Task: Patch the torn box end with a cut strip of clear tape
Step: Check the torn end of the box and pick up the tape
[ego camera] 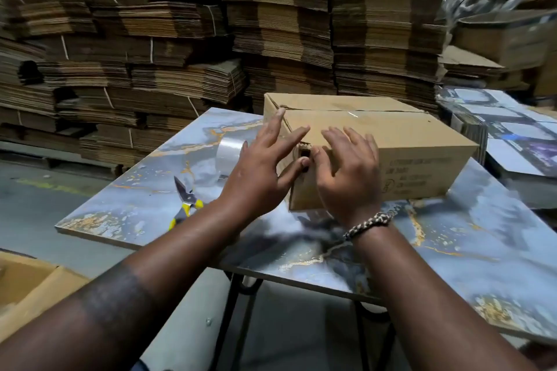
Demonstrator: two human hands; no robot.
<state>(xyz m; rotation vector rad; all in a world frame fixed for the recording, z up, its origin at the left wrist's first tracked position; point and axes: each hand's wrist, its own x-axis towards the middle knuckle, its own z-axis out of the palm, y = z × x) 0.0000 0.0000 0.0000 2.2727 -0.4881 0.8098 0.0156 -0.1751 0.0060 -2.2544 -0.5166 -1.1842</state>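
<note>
A brown cardboard box [401, 135] lies on the marbled table [452, 235], its near end facing me with a dark torn hole [305, 151] at the corner. My left hand [259, 172] is spread flat against that end, thumb just below the hole. My right hand [346, 172] lies with fingers apart over the box's near top edge and side, thumb beside the hole. Whether a tape strip lies under my fingers cannot be made out. A roll of clear tape [229, 153] stands behind my left hand. Yellow-handled scissors [186, 202] lie to the left on the table.
Tall stacks of flattened cardboard [180, 39] fill the background. Printed flat boxes [512, 135] are piled at the right of the table. An open carton [27, 289] sits low at the left. The table's near edge and black legs [238, 310] are below my arms.
</note>
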